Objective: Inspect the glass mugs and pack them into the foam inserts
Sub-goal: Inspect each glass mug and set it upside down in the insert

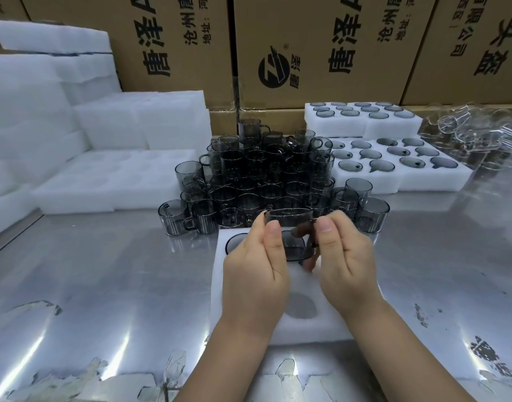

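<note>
l hand [254, 268], r hand [346, 256], bare forearms [220, 361], short nails

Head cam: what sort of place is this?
Probably a glassware packing station in a factory or warehouse: printed shipping cartons stacked behind, a heap of grey glass mugs, and foam inserts already filled with mugs, on a steel table.

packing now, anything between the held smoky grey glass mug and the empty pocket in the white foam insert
Nothing visible: the smoky grey glass mug hangs above the open round pocket of the white foam insert.
</note>
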